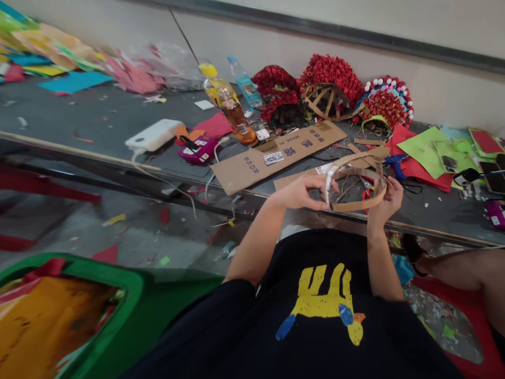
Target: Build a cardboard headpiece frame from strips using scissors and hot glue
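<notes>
I hold a round frame of brown cardboard strips (357, 181) just above the near edge of the grey table (98, 121). My left hand (303, 192) pinches the frame's left side, fingers closed on a strip. My right hand (384, 202) cups its right side from below, fingers wrapped round the outer band. A flat cardboard sheet (276, 152) with printed labels lies on the table just beyond my hands.
Finished red paper-flower caps (331, 73) and a beaded one (389, 102) stand at the back. A bottle of amber drink (229, 105), a white power bank (153, 134), a blue glue gun (396, 166), coloured paper (428, 150) and phones lie around. A green bin (118, 295) stands lower left. Another person's leg (465, 271) is at right.
</notes>
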Action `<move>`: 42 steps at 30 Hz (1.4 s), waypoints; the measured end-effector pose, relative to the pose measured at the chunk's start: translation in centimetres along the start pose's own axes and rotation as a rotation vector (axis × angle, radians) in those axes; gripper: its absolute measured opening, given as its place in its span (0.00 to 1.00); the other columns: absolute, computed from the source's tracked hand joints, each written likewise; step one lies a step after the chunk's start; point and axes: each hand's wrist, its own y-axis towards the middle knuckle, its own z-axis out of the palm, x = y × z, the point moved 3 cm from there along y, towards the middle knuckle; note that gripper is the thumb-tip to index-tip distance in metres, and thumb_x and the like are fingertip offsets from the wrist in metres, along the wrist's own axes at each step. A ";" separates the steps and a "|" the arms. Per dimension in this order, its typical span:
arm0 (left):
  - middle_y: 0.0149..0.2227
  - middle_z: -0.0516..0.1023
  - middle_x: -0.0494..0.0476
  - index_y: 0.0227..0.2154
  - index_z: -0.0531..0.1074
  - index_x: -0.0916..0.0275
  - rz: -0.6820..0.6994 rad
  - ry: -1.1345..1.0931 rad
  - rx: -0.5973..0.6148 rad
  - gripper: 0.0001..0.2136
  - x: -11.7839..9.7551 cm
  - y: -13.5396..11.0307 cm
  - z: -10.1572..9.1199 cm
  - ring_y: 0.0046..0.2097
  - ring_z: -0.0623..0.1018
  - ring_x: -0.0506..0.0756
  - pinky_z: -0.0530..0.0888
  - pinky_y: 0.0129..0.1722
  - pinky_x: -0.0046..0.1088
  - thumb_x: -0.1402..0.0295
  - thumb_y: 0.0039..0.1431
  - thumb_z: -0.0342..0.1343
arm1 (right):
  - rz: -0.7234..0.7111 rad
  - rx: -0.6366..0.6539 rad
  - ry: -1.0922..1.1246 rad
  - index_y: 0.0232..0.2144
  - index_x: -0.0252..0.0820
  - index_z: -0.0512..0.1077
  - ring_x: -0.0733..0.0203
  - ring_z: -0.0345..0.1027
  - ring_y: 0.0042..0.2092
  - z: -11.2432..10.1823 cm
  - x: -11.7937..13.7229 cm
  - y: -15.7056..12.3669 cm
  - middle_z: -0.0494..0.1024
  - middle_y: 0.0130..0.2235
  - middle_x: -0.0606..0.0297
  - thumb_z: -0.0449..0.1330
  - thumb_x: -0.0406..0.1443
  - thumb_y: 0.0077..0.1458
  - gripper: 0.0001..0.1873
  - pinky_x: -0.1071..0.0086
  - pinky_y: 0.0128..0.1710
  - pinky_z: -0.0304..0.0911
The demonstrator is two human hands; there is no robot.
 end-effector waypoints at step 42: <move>0.43 0.79 0.53 0.34 0.72 0.58 -0.378 0.352 -0.624 0.06 -2.1 1.2 7.7 0.48 0.76 0.58 0.50 0.64 0.52 0.63 0.57 0.56 | -0.755 0.110 -0.485 0.36 0.48 0.77 0.62 0.70 0.37 -0.4 1.3 -4.1 0.76 0.33 0.64 0.61 0.38 0.55 0.06 0.64 0.40 0.66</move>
